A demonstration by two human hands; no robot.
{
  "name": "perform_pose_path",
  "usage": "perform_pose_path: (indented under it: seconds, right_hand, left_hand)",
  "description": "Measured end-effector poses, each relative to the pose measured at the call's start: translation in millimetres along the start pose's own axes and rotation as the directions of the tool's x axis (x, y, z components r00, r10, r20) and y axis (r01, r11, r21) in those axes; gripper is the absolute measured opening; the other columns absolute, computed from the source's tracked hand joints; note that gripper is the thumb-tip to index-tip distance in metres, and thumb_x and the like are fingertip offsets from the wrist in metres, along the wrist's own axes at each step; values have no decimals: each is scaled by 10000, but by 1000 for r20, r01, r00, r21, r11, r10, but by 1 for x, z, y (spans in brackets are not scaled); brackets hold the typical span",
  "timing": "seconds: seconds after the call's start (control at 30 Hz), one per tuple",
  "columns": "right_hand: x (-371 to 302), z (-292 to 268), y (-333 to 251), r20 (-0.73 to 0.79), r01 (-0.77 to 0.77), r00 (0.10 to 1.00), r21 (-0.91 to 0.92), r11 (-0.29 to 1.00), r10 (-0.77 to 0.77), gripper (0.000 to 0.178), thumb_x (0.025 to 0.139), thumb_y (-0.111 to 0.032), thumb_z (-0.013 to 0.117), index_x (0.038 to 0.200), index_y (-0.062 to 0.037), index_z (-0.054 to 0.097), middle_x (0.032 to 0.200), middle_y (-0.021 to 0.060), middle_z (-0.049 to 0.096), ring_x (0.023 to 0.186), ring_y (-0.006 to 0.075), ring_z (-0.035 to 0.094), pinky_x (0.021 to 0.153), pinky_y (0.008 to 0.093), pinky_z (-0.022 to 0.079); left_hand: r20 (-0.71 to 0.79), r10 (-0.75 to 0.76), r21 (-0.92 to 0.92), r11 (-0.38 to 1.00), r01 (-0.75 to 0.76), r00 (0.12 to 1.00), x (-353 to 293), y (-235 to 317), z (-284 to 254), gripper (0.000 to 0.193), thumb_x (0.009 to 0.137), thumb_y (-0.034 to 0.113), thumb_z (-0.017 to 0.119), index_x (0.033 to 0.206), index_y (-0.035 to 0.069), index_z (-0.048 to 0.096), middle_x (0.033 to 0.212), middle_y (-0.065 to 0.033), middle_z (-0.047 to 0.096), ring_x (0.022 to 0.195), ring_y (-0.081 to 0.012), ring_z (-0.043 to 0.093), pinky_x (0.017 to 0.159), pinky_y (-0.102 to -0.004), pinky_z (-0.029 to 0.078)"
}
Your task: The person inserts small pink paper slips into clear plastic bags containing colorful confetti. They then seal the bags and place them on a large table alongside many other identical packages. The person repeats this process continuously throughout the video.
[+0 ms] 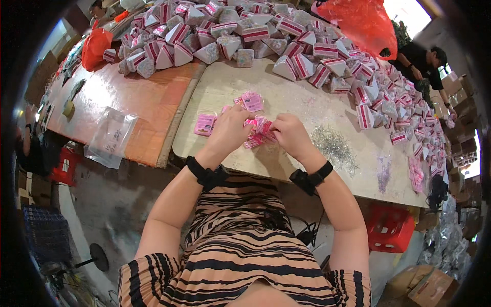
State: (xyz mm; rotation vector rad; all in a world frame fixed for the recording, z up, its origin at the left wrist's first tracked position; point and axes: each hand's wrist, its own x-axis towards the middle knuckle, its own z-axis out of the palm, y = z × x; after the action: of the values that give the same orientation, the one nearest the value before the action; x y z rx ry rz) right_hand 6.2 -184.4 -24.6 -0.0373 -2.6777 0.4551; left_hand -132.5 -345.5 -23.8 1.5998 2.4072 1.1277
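Orange-brown tabletop (115, 94) at left, clear bag (111, 134) overhanging its front edge; pale tabletop (291, 97) alongside, wrapped wedges (240, 33) heaped along the back of both; left hand (229, 130) over pink packet (261, 131) near front, grip hidden; right hand (292, 134) pinched on it; silvery tinsel (333, 148) beside; red stool (391, 233) below.

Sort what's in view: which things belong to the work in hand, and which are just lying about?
Work in hand:
pink packaging, between left hand and right hand
pink card, beside the left hand

Seemingly lying about, any link unclear:
silver strands
wedge-shaped packs, piled beyond
clear plastic bag
red stool, lower right
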Motion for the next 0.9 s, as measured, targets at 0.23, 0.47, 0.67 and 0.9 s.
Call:
perform_pose_path:
  seconds: [0.23, 0.47, 0.67, 0.9]
  right_hand:
    - [23, 3, -8, -101, 25, 995, -18, 1000, -27, 49, 742, -51, 648, 775, -17, 635, 785, 131, 584, 798, 329, 575, 724, 414, 466]
    - [25, -6, -14, -223, 44, 974, 13, 999, -40, 88, 725, -15, 677, 794, -28, 623, 793, 128, 586, 777, 329, 573, 703, 389, 474]
    - [22, -19, -21, -267, -82, 948, 318, 945, 172, 67, 794, 16, 677, 828, -25, 636, 808, 66, 614, 762, 203, 630, 615, 303, 480]
    - [10, -13, -12, 166, -237, 776, 971, 38, 608, 101, 896, -86, 636, 956, -7, 657, 796, 64, 674, 631, 132, 636, 534, 237, 477]
  left_hand:
    - [-11, 4, -85, 996, -5, 1000, 7, 3, -1, 190, 810, 95, 601, 956, 14, 692, 929, -163, 625, 922, -351, 587, 808, -425, 464]
    - [-79, -11, -207, 978, -5, 997, 21, 9, -2, 136, 801, 84, 643, 896, -11, 664, 863, -161, 628, 784, -307, 607, 700, -373, 484]
    - [-75, -41, -405, 914, 7, 996, 32, 23, -8, 138, 807, 106, 678, 872, -15, 663, 766, -89, 629, 699, -179, 585, 647, -300, 466]
    - [27, -206, -778, 611, 150, 978, 43, 28, 12, 137, 795, 112, 679, 833, -20, 674, 656, 8, 566, 639, -62, 500, 559, -237, 389]
